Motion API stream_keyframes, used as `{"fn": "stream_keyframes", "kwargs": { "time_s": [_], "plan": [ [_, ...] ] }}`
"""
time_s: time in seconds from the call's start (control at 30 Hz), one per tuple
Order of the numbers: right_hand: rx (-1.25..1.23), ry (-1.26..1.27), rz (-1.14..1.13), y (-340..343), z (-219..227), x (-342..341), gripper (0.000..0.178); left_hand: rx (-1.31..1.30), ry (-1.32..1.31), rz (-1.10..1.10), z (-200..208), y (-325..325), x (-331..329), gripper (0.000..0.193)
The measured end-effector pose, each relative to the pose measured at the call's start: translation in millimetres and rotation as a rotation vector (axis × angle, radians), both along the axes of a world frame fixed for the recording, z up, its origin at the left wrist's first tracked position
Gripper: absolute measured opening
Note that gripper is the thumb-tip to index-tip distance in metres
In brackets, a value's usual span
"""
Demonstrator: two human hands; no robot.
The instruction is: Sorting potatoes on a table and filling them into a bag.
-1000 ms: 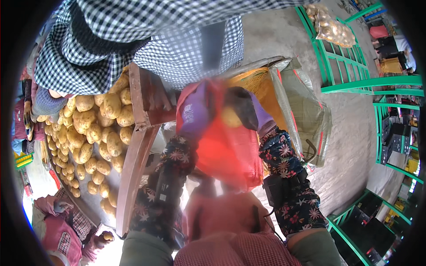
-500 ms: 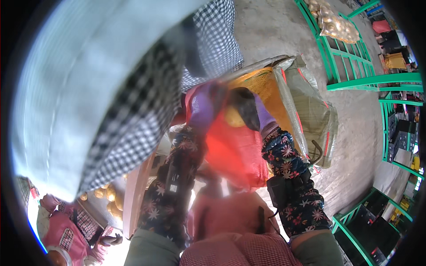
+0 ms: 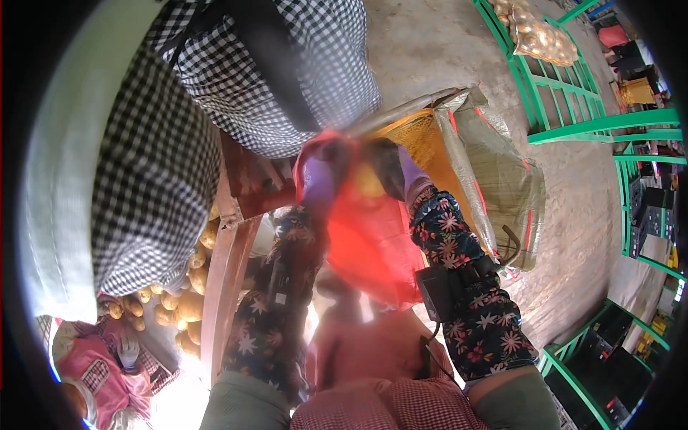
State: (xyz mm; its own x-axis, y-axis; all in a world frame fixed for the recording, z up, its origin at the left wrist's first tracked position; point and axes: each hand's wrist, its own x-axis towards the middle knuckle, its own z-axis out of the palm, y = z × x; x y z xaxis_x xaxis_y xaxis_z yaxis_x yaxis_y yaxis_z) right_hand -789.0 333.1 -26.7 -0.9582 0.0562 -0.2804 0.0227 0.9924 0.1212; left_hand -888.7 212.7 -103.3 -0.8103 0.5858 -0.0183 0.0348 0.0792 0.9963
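A red bag [image 3: 376, 247] hangs in front of me, blurred. My left hand [image 3: 320, 172], in a purple and dark glove, grips the red bag near its upper left; red material covers some of its fingers. My right hand [image 3: 390, 168], gloved alike, curls beside the bag's top; its hold is hazy. Between the hands shows a yellowish, potato-like lump [image 3: 368, 183], partly veiled by red. Just beyond my right hand stands a large open grey-green sack [image 3: 502, 179] with an orange mesh [image 3: 419, 147] inside it.
A person in black-and-white checked cloth [image 3: 287, 72] stands close ahead at left. Potatoes [image 3: 188, 308] lie beyond a brown wooden edge [image 3: 228, 287]. Another person in pink [image 3: 100, 373] is at lower left. A green metal frame [image 3: 609, 129] bears a netted bag [image 3: 541, 43] at right.
The checked-cloth person has shifted up and left, uncovering more potatoes and the brown wood. My right hand has moved slightly left; the red bag's lower end has moved slightly left too.
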Motion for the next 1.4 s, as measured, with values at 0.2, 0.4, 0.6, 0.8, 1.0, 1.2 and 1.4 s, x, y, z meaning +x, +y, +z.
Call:
{"fn": "stream_keyframes", "kwargs": {
  "time_s": [0.2, 0.4, 0.6, 0.8, 1.0, 1.2, 1.4],
  "plan": [
    [-0.145, -0.088, -0.054, 22, -58, -1, 0.036, -0.563, 0.09, -0.256, -34, 16, 5, 0.03],
    [0.045, -0.101, 0.006, 14, -19, 31, 0.033, -1.184, 0.325, -0.46, -87, 3, 30, 0.039],
    [-2.377, 0.245, -0.901, -53, 21, 76, 0.039, -1.207, 0.751, -0.73, -127, -86, 61, 0.057],
    [-1.865, 0.197, -1.145, -83, -25, 68, 0.053, -0.913, 0.41, -0.66, -14, -65, 47, 0.048],
    [-2.014, 0.515, -0.829, -94, -166, 90, 0.034, -0.517, 0.666, -0.537, 60, -118, 99, 0.042],
    [-2.28, -0.093, -1.049, -119, -67, 111, 0.034, -0.682, 0.13, -0.402, 70, -170, 111, 0.043],
    [-2.06, -0.727, -1.404, -131, -58, 152, 0.018, -0.571, 0.271, 0.015, 71, -238, 124, 0.034]
  ]
}}
